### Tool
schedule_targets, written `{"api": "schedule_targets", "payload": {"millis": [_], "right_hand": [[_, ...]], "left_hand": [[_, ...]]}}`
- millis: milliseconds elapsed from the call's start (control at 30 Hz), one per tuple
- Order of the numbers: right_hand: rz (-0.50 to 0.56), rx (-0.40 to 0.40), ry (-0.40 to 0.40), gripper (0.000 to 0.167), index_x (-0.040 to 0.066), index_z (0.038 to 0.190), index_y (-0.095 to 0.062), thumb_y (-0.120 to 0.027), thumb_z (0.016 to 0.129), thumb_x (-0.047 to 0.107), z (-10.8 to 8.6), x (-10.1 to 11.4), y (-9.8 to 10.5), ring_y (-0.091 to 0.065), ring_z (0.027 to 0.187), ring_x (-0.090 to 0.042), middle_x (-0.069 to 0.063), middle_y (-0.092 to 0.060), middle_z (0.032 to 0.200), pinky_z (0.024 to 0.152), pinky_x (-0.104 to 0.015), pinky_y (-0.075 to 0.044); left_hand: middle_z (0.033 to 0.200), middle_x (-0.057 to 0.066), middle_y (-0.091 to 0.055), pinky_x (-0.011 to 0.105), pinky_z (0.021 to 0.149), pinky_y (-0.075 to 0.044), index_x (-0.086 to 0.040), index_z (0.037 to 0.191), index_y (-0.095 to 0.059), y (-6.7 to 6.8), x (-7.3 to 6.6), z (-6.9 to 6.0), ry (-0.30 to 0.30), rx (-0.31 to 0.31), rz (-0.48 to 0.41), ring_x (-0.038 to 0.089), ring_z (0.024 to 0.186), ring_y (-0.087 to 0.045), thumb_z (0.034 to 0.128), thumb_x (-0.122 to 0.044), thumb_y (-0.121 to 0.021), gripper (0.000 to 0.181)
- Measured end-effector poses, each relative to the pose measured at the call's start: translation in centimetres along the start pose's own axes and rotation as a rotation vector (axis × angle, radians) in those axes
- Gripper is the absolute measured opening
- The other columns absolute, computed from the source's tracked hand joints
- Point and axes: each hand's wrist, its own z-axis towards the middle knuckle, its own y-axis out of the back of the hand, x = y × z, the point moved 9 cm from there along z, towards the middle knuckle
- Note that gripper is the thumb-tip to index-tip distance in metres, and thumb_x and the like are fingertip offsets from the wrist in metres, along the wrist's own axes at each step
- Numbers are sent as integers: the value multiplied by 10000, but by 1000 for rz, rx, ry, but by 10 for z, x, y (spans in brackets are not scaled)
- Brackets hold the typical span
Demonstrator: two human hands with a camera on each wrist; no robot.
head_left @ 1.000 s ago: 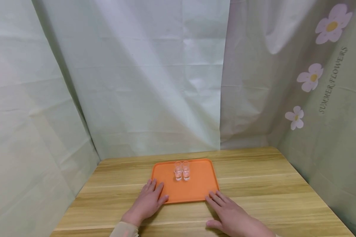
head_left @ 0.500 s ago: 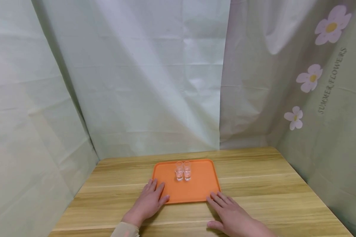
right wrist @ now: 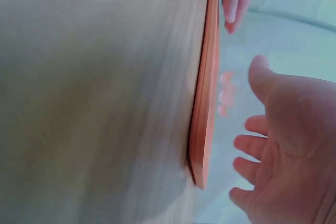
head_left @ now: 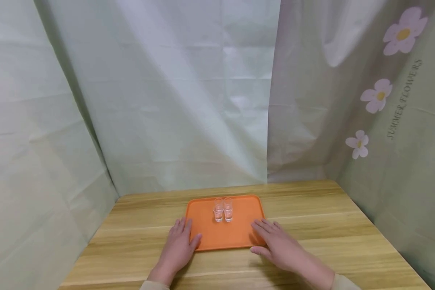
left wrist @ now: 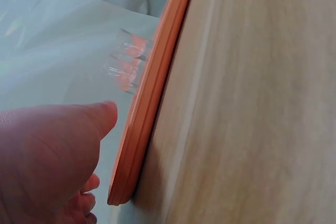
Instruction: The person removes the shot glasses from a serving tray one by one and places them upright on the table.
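An orange tray [head_left: 221, 235] lies flat on the wooden table in the head view. Several small clear glasses stand close together on its back half, among them a front left glass [head_left: 218, 215] and a front right glass [head_left: 228, 214]. My left hand [head_left: 176, 247], fingers extended, is at the tray's left front corner; contact is unclear. My right hand [head_left: 280, 245] reaches over the right front corner with straight fingers. In the right wrist view, a gap shows between my right hand [right wrist: 294, 140] and the tray [right wrist: 203, 103]. Neither hand grips anything.
The wooden table [head_left: 311, 225] extends around the tray on all sides. Pale curtains [head_left: 185, 100] hang behind it and at both sides. Printed flowers [head_left: 403, 34] and lettering mark the right curtain.
My right hand has moved forward from the tray's front edge to above its right front corner. My left hand has shifted slightly left. The glasses keep their places on the tray.
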Motion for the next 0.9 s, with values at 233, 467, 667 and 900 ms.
{"api": "schedule_targets", "payload": {"millis": [233,467,667,900], "right_hand": [[7,-82,6,717,-23,1634,-487,-701,1092,394,32,-12,10,-416,1563,-472,-224,-495,1667,1289,-689,-268],[54,-119,-16,699,-20,1640,-479,-703,1099,360,62,-26,13,-451,1535,-482,-244,-505,1652,1292,-645,-308],[116,-152,-83,661,24,1644,-497,-707,1101,337,80,-37,12,-507,1496,-464,-230,-556,1611,1235,-641,-409],[199,-155,-162,596,30,1627,-522,-685,1116,289,99,-49,7,-505,1509,-441,-201,-562,1618,1253,-620,-395]], "left_hand": [[1646,401,-402,709,1286,-257,151,1577,-471,3,11,-2,44,-38,-13,579,1574,-315,1121,-319,-654,680],[1604,412,-451,728,1258,-296,174,1544,-492,5,18,-3,45,-87,-20,598,1536,-370,1111,-266,-671,642],[1571,417,-486,738,1231,-331,189,1516,-508,0,26,-5,35,-113,-15,617,1482,-430,1112,-240,-658,608],[1525,414,-535,755,1187,-370,198,1495,-523,-4,32,-6,-2,-178,-26,621,1447,-470,1078,-95,-609,518]]}}
